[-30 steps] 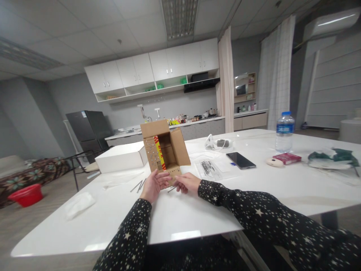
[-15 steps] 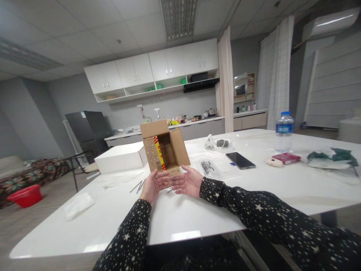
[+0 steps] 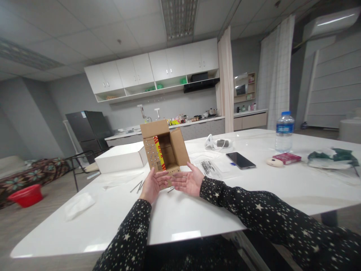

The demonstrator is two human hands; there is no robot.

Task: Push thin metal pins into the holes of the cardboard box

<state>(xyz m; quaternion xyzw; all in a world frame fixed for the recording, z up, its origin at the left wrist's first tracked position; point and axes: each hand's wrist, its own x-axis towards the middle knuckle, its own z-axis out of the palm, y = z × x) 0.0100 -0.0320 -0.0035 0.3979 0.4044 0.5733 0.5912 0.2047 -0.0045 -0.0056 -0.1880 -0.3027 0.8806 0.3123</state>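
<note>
While the left hand (image 3: pixel 153 183) and right hand (image 3: pixel 189 182) show loosely spread fingers, an open-flapped cardboard box (image 3: pixel 152 153) stands just beyond them, clear bag (image 3: pixel 221 170) rightward; the surface (image 3: pixel 169 216) extends nearer.

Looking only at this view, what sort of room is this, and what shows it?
Most likely a kitchen area: white wall cabinets, what looks like a black range hood below them, and a dark fridge to the left.

Water bottle (image 3: pixel 284 133); phone (image 3: pixel 240 160); red basin (image 3: pixel 26 196)
</note>
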